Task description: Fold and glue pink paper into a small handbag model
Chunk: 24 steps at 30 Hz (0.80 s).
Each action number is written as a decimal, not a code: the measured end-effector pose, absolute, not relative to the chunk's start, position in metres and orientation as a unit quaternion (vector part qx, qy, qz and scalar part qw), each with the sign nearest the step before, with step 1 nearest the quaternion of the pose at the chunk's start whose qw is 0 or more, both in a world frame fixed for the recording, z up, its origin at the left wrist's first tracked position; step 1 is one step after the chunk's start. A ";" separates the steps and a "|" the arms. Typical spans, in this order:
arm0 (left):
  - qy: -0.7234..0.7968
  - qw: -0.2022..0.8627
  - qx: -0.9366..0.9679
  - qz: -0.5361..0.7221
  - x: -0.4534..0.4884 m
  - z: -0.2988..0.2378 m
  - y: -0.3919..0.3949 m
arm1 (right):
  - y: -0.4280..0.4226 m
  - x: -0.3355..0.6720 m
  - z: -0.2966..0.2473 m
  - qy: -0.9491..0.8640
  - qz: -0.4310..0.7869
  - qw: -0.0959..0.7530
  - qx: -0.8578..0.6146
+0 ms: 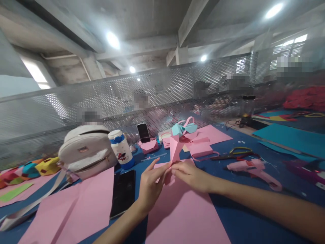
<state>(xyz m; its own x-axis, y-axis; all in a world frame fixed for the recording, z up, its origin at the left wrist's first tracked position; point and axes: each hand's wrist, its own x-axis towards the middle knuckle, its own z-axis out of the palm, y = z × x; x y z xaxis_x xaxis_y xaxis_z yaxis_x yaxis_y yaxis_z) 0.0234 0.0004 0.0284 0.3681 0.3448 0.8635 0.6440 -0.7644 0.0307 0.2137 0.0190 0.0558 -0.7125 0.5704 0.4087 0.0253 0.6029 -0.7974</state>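
Both my hands meet at a folded piece of pink paper (pixel 175 149) that stands up between them. My left hand (pixel 151 181) pinches its lower edge, the index finger stretched upward. From the other side, my right hand (pixel 190 174) presses its fingertips on the same piece, close to the left fingers. Below them a large pink sheet (pixel 188 217) lies on the table. Just behind the folded paper sit light blue paper shapes (pixel 189 127) and a small pink paper bag (pixel 200 149) with a strap.
Right of my hands lie a pink glue gun (pixel 256 167), scissors (pixel 236 154) and blue sheets (pixel 291 135). On the left are a black tablet (pixel 123 193), pink sheets (pixel 76 206), a bottle (pixel 121 149) and a backpack (pixel 86 149). A phone (pixel 143 132) leans before the perforated metal screen (pixel 114 98).
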 end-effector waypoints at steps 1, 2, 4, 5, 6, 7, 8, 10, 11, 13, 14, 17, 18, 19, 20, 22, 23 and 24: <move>-0.300 0.162 -0.812 -0.473 0.023 0.028 0.001 | 0.019 0.213 0.055 -0.829 0.415 0.327 -0.185; -0.295 0.166 -0.814 -0.473 0.023 0.028 0.001 | 0.020 0.213 0.054 -0.826 0.421 0.321 -0.195; -0.284 0.172 -0.817 -0.470 0.023 0.029 0.000 | 0.020 0.212 0.052 -0.818 0.428 0.315 -0.221; -0.280 0.174 -0.819 -0.469 0.023 0.029 0.000 | 0.020 0.211 0.051 -0.814 0.429 0.314 -0.233; -0.276 0.175 -0.821 -0.469 0.023 0.030 0.000 | 0.020 0.211 0.050 -0.811 0.431 0.315 -0.241; -0.274 0.174 -0.821 -0.469 0.023 0.030 0.000 | 0.020 0.211 0.050 -0.808 0.432 0.317 -0.246; -0.274 0.171 -0.821 -0.470 0.022 0.030 0.000 | 0.021 0.210 0.049 -0.806 0.433 0.319 -0.247; -0.279 0.160 -0.819 -0.475 0.021 0.030 0.000 | 0.022 0.209 0.048 -0.803 0.439 0.320 -0.246; -0.284 0.151 -0.817 -0.478 0.021 0.029 0.001 | 0.022 0.209 0.048 -0.801 0.443 0.321 -0.245; -0.299 0.126 -0.810 -0.488 0.020 0.028 0.002 | 0.023 0.208 0.048 -0.796 0.448 0.325 -0.244; -0.309 0.110 -0.806 -0.493 0.019 0.027 0.002 | 0.023 0.208 0.049 -0.794 0.450 0.328 -0.244; -0.358 0.045 -0.784 -0.506 0.024 0.024 -0.001 | 0.024 0.208 0.051 -0.786 0.455 0.340 -0.244; -0.377 0.019 -0.773 -0.509 0.027 0.022 -0.003 | 0.025 0.208 0.051 -0.784 0.457 0.343 -0.243; -0.396 -0.007 -0.762 -0.511 0.030 0.021 -0.006 | 0.025 0.208 0.051 -0.782 0.460 0.344 -0.241; -0.413 -0.032 -0.751 -0.513 0.033 0.021 -0.008 | 0.026 0.208 0.051 -0.782 0.462 0.344 -0.238; -0.437 -0.077 -0.733 -0.515 0.039 0.021 -0.012 | 0.028 0.208 0.048 -0.782 0.462 0.343 -0.240; -0.445 -0.095 -0.727 -0.515 0.041 0.021 -0.013 | 0.029 0.208 0.046 -0.781 0.459 0.343 -0.247; -0.450 -0.110 -0.722 -0.514 0.043 0.022 -0.014 | 0.030 0.209 0.045 -0.781 0.455 0.344 -0.255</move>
<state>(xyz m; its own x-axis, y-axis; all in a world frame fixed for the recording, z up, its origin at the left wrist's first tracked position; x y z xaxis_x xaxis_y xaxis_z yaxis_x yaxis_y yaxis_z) 0.0425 -0.0139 0.0224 0.0671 0.7628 0.6432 0.5365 -0.5711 0.6213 0.2085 0.0303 0.0446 -0.6335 0.7112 0.3047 0.0852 0.4556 -0.8861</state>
